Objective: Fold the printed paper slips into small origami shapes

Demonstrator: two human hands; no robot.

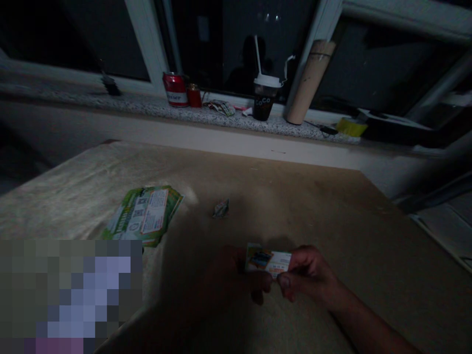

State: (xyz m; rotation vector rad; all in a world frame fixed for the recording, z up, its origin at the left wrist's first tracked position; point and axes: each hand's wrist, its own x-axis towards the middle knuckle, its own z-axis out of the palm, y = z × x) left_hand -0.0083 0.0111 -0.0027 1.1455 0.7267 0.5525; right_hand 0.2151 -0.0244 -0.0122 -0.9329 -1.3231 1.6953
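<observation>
A small folded printed paper (268, 260) is held low over the tan table (295, 196), near its front. My left hand (230, 278) pinches its left end, fingers closed, in deep shadow. My right hand (308, 273) grips its right end, thumb and fingers pressed on the edge. A small folded paper piece (221, 209) lies on the table just beyond the hands. A stack of green printed leaflets (143, 215) lies to the left.
On the stone window sill (147, 104) at the back stand a red can (176, 89), a small red container (194, 95), a dark drink cup with lid and straw (264, 97) and a cardboard tube (309, 81). A blurred-out patch covers the lower left.
</observation>
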